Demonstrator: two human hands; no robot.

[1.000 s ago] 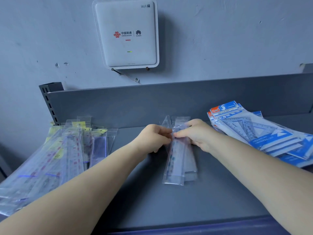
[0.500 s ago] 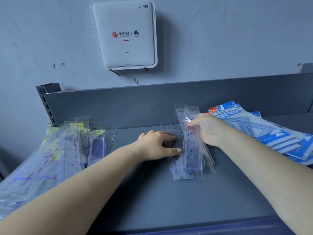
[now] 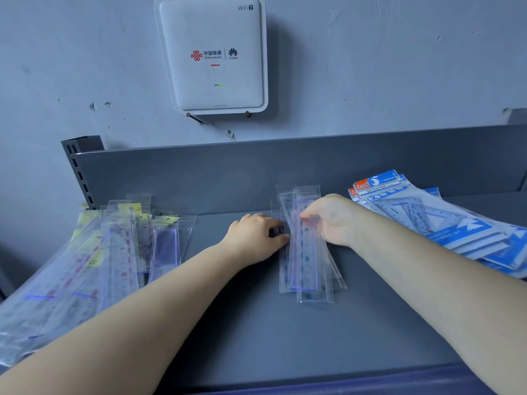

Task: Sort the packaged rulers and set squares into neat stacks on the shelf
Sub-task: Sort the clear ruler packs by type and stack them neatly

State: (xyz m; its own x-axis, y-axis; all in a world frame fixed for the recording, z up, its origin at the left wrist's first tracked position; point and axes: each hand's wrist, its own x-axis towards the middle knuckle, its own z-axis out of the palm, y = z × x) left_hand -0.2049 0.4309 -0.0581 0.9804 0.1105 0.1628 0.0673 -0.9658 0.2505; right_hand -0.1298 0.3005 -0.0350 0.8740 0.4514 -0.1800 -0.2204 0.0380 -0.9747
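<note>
Both hands meet at a small stack of rulers (image 3: 309, 260) in clear sleeves, lying in the middle of the grey shelf (image 3: 256, 332). The right hand (image 3: 335, 220) grips the stack from its right edge, its fingers (image 3: 309, 213) curled over the top sleeve near the far end. The left hand (image 3: 256, 238) lies palm down against the stack's left edge; its fingers (image 3: 275, 223) are nearly straight, with the tips touching the sleeves and the thumb (image 3: 281, 238) pressed to the side. The stack is uneven: the sleeves fan out slightly at both ends, and one sticks out toward the person beyond the others.

Well to the left of the left fingers lies a loose spread of longer rulers (image 3: 85, 266), some with yellow header cards, overlapping at angles and running off the shelf's near left edge. Nearest the left hand in that spread is a short blue-tinted ruler (image 3: 165, 252), apart from the hand.

Just right of the right fingers, behind the wrist, sits a slanting pile of set squares (image 3: 427, 218) in blue and white packets, partly fanned.

Beyond the fingers rises the shelf's back panel (image 3: 285, 172), and above it a white router (image 3: 212, 55) hangs on the wall.
</note>
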